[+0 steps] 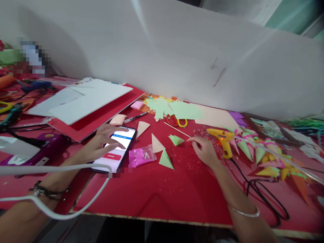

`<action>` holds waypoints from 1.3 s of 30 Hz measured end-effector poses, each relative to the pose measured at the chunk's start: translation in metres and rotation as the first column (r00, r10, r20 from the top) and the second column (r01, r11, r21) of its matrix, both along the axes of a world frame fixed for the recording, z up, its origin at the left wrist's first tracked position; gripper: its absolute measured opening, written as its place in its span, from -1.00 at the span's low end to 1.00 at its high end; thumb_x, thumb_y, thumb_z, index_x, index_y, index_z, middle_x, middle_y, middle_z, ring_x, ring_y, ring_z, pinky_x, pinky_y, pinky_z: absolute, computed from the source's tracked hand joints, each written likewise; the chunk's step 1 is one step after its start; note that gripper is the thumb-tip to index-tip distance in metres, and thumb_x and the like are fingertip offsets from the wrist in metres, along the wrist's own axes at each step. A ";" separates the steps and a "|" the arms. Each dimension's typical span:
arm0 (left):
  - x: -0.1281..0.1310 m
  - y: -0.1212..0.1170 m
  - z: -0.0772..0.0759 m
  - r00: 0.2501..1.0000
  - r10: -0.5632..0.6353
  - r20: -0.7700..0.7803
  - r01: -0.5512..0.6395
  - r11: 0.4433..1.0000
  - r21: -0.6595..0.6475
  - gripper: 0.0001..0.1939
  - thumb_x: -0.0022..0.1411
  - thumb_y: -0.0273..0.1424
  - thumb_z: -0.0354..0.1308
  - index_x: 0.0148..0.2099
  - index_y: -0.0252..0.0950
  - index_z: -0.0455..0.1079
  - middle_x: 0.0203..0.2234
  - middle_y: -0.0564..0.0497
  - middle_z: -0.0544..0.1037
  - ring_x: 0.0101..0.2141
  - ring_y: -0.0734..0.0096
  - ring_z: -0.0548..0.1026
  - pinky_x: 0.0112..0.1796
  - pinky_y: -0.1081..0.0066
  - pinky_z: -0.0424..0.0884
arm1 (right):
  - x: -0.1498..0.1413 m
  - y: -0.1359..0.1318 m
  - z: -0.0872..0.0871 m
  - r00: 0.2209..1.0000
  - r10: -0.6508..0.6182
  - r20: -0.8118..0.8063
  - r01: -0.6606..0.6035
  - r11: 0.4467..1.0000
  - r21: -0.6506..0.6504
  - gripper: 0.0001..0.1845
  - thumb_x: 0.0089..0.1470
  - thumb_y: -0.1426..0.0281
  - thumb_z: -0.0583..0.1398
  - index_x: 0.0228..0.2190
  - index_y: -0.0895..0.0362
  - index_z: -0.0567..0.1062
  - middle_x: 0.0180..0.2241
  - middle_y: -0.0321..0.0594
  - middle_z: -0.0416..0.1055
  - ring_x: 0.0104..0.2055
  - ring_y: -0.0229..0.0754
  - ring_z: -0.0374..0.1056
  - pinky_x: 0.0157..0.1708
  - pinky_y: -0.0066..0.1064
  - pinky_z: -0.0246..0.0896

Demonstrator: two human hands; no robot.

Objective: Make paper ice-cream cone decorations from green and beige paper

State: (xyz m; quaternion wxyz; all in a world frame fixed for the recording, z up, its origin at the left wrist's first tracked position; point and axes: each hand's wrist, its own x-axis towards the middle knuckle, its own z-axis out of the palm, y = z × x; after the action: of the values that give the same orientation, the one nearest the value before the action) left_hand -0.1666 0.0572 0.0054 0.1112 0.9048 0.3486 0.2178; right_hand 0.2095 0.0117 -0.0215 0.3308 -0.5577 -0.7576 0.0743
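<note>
My left hand (102,141) lies on a smartphone (116,152) with a lit screen, fingers spread, one fingertip touching the display. My right hand (204,150) rests on the red table (164,192), fingers loosely curled, holding nothing I can make out. A thin wooden stick (177,129) ends just beside its fingertips. Folded green paper (176,139) and a green paper triangle (166,159) lie between my hands. A yellow glue gun (224,140) lies just right of my right hand.
A pink plastic packet (140,156) sits beside the phone. Cream paper cones (157,144), scissors with red and yellow handles (176,121), paper scraps (162,106), white sheets (83,99) and a row of coloured paper cones (265,155) lie around. A white wall board (177,57) stands behind.
</note>
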 end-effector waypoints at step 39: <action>0.151 -0.030 -0.025 0.978 -0.074 -0.196 0.118 0.967 0.224 -0.57 0.05 -0.02 -0.04 -0.45 -0.32 0.31 -0.56 0.02 0.41 -0.51 0.40 0.34 -0.37 0.36 0.12 | -0.011 0.000 0.003 0.966 -0.200 0.166 0.189 0.979 0.083 -0.79 -0.08 0.58 -0.07 -0.38 0.13 0.26 -0.34 -0.16 0.14 -0.33 -0.18 0.19 -0.37 -0.39 0.14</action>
State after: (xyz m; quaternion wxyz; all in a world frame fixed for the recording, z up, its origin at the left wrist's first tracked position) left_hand -0.0157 0.0271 -0.0195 -0.0190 0.9438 0.2851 0.1663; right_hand 0.1989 0.0116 -0.0186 0.2875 -0.6225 -0.7272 -0.0326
